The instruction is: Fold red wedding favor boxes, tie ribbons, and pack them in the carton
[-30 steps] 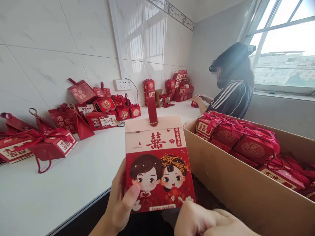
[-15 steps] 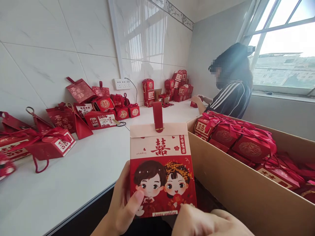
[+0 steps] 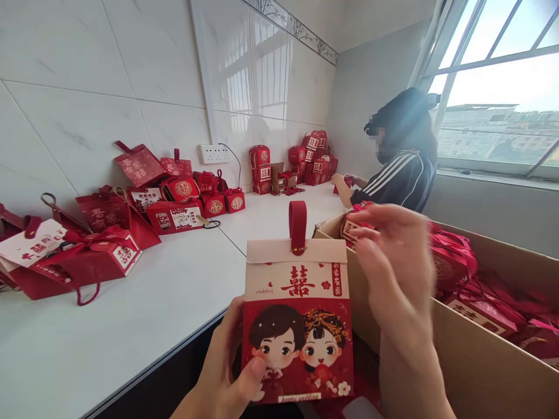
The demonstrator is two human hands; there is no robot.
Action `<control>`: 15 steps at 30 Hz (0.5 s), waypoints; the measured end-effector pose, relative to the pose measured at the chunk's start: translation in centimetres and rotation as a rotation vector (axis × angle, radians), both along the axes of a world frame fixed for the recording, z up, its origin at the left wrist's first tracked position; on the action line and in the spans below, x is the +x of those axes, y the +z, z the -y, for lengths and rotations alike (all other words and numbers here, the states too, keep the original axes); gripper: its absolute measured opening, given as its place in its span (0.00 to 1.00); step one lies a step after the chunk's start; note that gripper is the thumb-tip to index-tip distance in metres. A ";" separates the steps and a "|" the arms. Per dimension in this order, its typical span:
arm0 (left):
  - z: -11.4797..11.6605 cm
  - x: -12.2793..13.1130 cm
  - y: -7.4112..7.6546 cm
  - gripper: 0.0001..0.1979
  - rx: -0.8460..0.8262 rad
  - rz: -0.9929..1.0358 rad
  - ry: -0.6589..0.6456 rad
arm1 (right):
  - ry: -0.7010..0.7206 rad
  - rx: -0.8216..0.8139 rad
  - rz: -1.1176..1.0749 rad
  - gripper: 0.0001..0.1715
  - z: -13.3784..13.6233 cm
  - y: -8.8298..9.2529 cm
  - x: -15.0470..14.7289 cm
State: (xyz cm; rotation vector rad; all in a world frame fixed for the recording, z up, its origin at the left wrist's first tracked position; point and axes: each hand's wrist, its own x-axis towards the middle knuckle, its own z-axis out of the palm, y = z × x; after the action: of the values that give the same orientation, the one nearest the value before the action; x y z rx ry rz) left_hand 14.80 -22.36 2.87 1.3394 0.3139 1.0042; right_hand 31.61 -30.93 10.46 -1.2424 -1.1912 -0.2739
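Note:
A red and cream wedding gift box (image 3: 299,326) with two cartoon faces and a red strap loop (image 3: 297,227) on top stands upright in front of me. My left hand (image 3: 233,361) grips it from the left side, thumb across its front face. Raised to the right of the box, my right hand (image 3: 399,262) is open, its fingers apart and slightly blurred, with nothing in it. It hangs in front of a large cardboard carton (image 3: 493,331) and hides part of the red boxes (image 3: 489,302) inside.
Several red gift boxes (image 3: 174,212) crowd the white counter (image 3: 183,297) along the tiled wall. More are stacked in the far corner (image 3: 321,160). A person in a dark striped jacket (image 3: 393,180) works at the counter's far end, holding something red. A socket strip (image 3: 215,153) is on the wall.
My right hand has left the lower front of the gift box, rising to the right and opening. The box sits slightly lower and farther right in view. The view has shifted a little.

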 end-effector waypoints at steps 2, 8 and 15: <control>-0.1 0.1 -0.3 0.27 0.026 -0.010 -0.018 | 0.136 -0.109 -0.145 0.15 -1.4 0.8 1.0; -0.4 0.3 -0.4 0.27 0.043 -0.055 -0.073 | 0.430 -0.281 -0.404 0.18 -1.6 0.8 0.9; 0.0 0.7 0.0 0.25 0.060 -0.046 -0.083 | 0.472 -0.276 -0.443 0.19 -1.3 1.0 0.2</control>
State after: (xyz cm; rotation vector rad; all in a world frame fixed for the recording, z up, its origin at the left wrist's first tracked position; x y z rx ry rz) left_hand 15.54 -22.32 2.85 1.4201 0.2622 0.9204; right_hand 31.85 -29.65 11.42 -1.1361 -1.1115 0.5071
